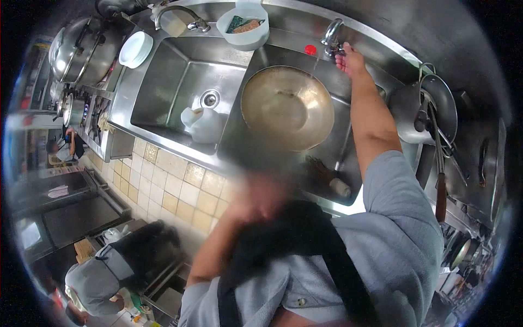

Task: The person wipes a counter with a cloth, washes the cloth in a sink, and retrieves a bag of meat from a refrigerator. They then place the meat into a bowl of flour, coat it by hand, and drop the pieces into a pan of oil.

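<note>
My right hand [352, 60] reaches across the right sink, its fingers closed on the handle of the right tap [332, 39]. A faint, thin streak below the spout looks like water. Over the right sink, a large wok [289, 109] shows its pale, shiny inside, with some liquid at the bottom. My left hand [261, 195] is at the near side of the wok, closed at the end of its dark handle [259, 155]. Blur covers this hand and the handle, so single fingers do not show. Below the wok lies a bundled brush [329, 177] in the sink.
In the left sink [163, 92] lies a white plastic jug [201, 124]. A white tub [245, 32] with scouring pads and a red cap [310, 50] sit along the back ledge. Pots [408, 109] with long-handled utensils stand at right. Another person [103, 278] bends down at lower left.
</note>
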Demonstrator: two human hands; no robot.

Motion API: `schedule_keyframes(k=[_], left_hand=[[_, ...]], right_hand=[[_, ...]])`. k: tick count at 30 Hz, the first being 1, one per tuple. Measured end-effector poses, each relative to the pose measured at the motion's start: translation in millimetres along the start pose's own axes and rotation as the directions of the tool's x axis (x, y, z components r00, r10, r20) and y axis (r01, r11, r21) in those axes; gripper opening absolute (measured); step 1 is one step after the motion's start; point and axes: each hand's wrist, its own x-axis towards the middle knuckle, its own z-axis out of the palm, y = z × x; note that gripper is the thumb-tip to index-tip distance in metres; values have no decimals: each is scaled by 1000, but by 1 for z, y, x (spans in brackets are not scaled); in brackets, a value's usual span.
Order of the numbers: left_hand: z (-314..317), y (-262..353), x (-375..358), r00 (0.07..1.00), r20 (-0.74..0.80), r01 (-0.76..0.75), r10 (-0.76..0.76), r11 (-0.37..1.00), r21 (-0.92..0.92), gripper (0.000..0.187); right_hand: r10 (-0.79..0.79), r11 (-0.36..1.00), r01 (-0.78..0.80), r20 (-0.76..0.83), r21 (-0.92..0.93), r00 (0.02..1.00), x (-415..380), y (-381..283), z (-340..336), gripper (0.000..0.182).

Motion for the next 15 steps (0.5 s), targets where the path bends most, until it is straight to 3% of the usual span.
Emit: schedule_keyframes(k=[2,4,5,7,15], left_hand=[[-7,-3,2,999,32,-16,16,1000,-5,26],[-8,-4,4,998,52,-19,23,998,-64,29],[-6,-2,4,998,53,-16,19,998,-68,29],[3,9,4,998,41,54,-54,999,3,29],[-5,-2,16,996,40,85,-84,996,-24,28]], right_hand=[[-46,998,45,22,50,999,0,6,-4,35],[-250,967,253,57,-39,966,-4,11,-11,31],[-247,967,249,56,-43,967,-4,10,-13,31],[-307,918,323,102,-229,946,-5,8,-17,34],[-367,859,372,85,-350,926,-12,8,-20,38]])
